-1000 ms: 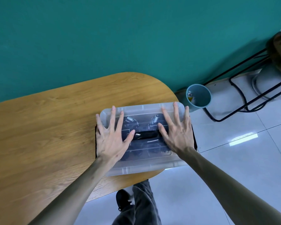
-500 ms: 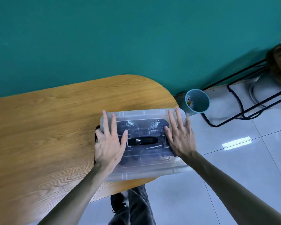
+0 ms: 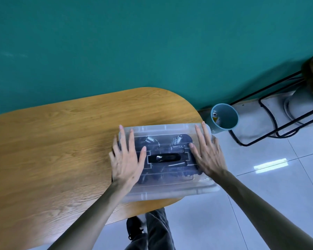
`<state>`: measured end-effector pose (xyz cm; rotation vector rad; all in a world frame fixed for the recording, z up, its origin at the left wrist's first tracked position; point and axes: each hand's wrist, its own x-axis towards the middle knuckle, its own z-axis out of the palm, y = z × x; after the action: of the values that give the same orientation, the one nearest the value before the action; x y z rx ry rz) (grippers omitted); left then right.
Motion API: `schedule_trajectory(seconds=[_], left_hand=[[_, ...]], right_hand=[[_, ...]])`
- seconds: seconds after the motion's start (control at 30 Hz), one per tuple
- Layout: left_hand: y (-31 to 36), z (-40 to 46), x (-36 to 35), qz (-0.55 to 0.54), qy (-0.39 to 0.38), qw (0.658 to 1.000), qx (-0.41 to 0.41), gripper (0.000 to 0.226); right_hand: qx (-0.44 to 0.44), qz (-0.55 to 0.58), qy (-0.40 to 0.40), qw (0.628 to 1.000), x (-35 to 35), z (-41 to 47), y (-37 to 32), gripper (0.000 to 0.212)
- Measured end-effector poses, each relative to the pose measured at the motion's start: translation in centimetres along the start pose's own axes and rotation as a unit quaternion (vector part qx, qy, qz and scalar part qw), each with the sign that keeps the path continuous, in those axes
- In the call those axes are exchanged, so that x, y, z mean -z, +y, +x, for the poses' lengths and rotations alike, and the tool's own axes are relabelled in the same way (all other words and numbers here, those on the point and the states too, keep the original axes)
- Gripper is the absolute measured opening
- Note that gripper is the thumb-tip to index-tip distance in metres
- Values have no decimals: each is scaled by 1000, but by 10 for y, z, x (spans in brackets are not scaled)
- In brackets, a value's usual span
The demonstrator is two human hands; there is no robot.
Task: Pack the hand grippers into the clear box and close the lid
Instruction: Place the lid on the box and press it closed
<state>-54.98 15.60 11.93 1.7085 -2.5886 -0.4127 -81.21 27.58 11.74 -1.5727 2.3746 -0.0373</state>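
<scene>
The clear box [image 3: 170, 191] sits at the right end of the wooden table [image 3: 61, 141], overhanging its rounded edge a little. Its clear lid [image 3: 163, 128] lies on top, with a black handle [image 3: 163, 157] in the middle. Through the lid I see dark hand grippers [image 3: 181, 139] with metal springs. My left hand [image 3: 126, 159] lies flat on the left part of the lid, fingers straight and spread. My right hand [image 3: 207, 154] presses flat on the right part, fingers straight.
A teal wall stands behind the table. On the tiled floor to the right are a blue-grey bin [image 3: 223, 117] and a black wire stand [image 3: 278, 114]. My dark trousers and a shoe [image 3: 134, 228] show below the table edge.
Both hands have slid outward on the lid, away from the black handle toward the box's left and right sides. The box stays where it was.
</scene>
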Motion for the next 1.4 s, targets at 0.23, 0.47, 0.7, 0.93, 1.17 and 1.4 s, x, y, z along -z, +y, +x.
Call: schedule_trajectory(seconds=[0.23, 0.47, 0.7, 0.93, 1.17, 1.4], left_hand=[[-10, -25, 2, -162, -10, 983, 87, 76], [-9, -24, 9, -218, -27, 970, 100, 78], [-8, -24, 7, -263, -17, 959, 107, 82], [-6, -25, 7, -222, -12, 969, 104, 81], [-6, -28, -4, -14, 70, 997, 39, 63], [2, -27, -7, 52, 63, 997, -14, 54]], right_hand=[[-59, 195, 78, 976, -4, -25, 13, 76], [-76, 237, 67, 966, -8, -24, 18, 78], [-81, -5, 140, 987, -12, -26, 10, 66], [-35, -69, 150, 986, -11, -29, 0, 54], [-88, -72, 153, 982, -19, -36, -10, 79], [-180, -51, 114, 976, -16, -36, -42, 67]])
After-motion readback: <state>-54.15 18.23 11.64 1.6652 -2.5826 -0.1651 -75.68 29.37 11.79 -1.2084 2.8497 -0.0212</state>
